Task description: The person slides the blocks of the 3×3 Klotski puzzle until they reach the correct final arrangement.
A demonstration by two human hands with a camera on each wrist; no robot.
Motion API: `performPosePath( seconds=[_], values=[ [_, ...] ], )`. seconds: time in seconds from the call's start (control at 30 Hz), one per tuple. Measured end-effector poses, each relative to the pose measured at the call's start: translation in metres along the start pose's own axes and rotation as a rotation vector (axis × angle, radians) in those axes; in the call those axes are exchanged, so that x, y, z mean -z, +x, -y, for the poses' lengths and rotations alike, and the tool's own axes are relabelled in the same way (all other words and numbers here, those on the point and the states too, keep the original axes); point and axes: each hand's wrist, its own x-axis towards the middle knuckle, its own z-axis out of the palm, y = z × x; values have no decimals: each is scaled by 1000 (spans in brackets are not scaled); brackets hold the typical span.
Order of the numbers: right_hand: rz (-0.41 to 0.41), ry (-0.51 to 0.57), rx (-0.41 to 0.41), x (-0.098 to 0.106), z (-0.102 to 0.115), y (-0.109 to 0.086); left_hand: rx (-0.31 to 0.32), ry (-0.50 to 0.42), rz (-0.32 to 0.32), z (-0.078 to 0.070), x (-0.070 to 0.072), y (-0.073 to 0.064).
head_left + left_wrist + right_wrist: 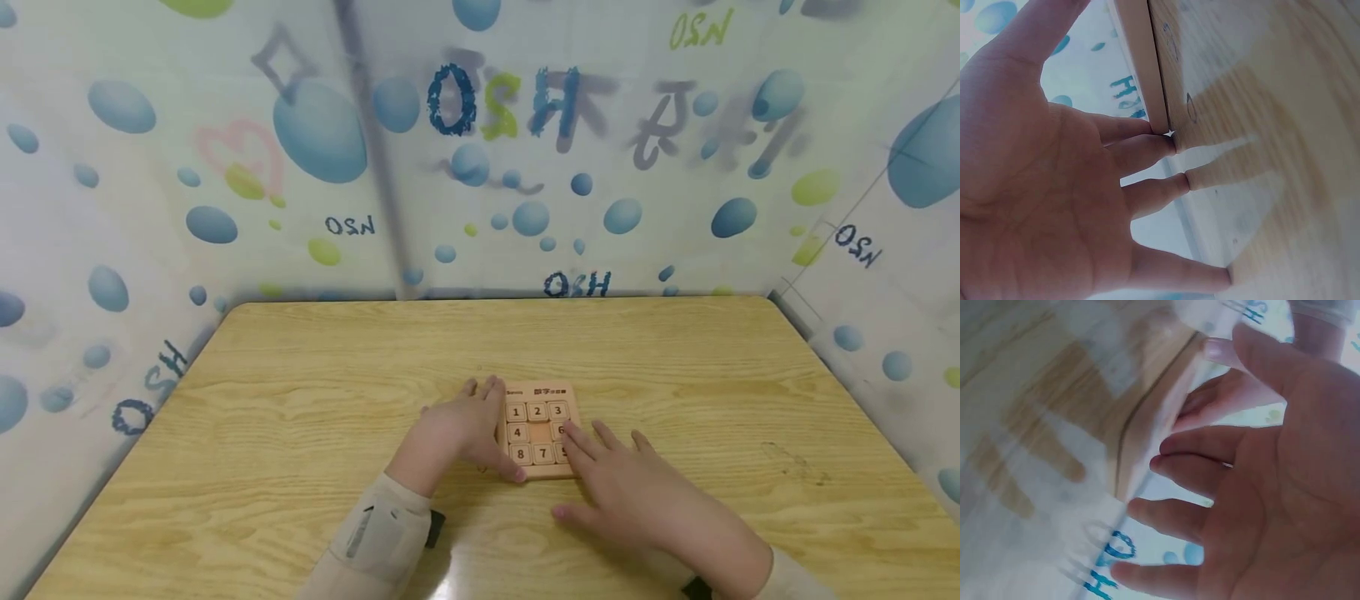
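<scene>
Wore pale sleeves (pixel 367 546) on both forearms, nearest the camera, with a dark piece (pixel 435 529) jutting out beside the left one. Had a wooden number puzzle (pixel 547 472) lying flat on the table (pixel 322 358), about midway between the left and right edges and well in from the far edge. Rested the left hand (pixel 461 427) along the puzzle's left side, with fingers extended, fingertips by the far left corner and thumb at the near left corner. Held the right hand (pixel 630 487) open, with fingers fairly straight, one fingertip over tile 6 and the thumb apart from the puzzle. Saw number tiles (pixel 537 411) 1, 2, 3 in the far row, 4 and 6 on either side of a gap (pixel 540 432), and 8 and 7 in the near row, beside a partly covered tile. Faced a drop-patterned sheet (pixel 517 29) beyond the far edge.
</scene>
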Motion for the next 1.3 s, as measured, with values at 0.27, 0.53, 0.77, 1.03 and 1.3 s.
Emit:
performPosePath(
  seconds=[0.27,0.53,0.77,1.03,1.3],
  values=[
    [-39,85,54,-1,14,15,5,16,7,-3,1,-1],
    [-4,-29,-51,-3,17,-2,-16,2,-2,-6,2,-1],
    [-55,-66,-12,0,18,7,0,4,-5,-2,1,-2],
    [8,-58,51,-1,26,4,-3,6,-3,2,0,-3],
    [10,-111,-5,6,19,3,-2,0,-4,3,0,-1]
  ],
)
